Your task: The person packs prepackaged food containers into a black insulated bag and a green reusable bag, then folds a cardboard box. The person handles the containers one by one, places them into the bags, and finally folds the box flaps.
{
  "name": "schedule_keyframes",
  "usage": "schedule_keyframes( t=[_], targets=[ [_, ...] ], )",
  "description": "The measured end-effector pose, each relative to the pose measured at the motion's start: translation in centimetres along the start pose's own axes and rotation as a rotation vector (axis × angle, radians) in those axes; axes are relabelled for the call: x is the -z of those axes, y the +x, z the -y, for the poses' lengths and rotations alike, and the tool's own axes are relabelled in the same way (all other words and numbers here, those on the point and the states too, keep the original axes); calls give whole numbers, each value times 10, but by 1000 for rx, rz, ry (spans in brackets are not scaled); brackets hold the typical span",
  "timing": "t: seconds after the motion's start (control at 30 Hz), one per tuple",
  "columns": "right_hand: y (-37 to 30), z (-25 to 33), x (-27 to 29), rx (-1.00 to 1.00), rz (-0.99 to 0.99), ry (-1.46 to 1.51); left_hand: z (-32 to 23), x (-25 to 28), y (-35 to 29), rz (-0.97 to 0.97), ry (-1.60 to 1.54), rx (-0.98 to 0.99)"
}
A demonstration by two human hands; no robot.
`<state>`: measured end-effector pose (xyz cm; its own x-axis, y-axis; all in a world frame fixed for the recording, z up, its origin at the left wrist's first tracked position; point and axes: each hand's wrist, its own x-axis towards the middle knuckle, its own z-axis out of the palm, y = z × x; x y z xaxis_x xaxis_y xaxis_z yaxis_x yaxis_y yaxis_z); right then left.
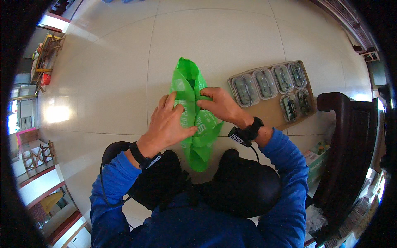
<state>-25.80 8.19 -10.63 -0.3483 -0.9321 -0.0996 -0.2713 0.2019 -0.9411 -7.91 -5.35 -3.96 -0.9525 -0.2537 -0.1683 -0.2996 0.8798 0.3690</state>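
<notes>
**Soft green bag between two hands, above a tiled floor**

The green bag lies at the centre of the view, its peaked opening at twelve o'clock and its lower end at six, close to the dark-trousered knees. It looks light, thin and floppy, likely to crease and perhaps slip; its rim seems the best hold, one layer pinched on each side.

The right hand, at two o'clock on the bag, has thumb and forefinger nearly together on a fold. The left hand, at nine o'clock, has half-curled fingers against the bag's edge and the thumb spread away over it; I cannot tell how firmly it grips.

Further out, between two and three o'clock, a cardboard tray carries six clear lidded boxes. Beyond it, toward four o'clock, stands dark wooden furniture
</notes>
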Motion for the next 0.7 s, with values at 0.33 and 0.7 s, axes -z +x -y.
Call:
schedule_keyframes(
  t=[0.33, 0.7],
  targets=[
    [-54, -75, 54, -284, -316, 576, 21, -12, -2, 49, -99, -63],
    [-136, -217, 39, -729, -731, 722, 28, -14, -3, 41, -240, -123]
  ],
)
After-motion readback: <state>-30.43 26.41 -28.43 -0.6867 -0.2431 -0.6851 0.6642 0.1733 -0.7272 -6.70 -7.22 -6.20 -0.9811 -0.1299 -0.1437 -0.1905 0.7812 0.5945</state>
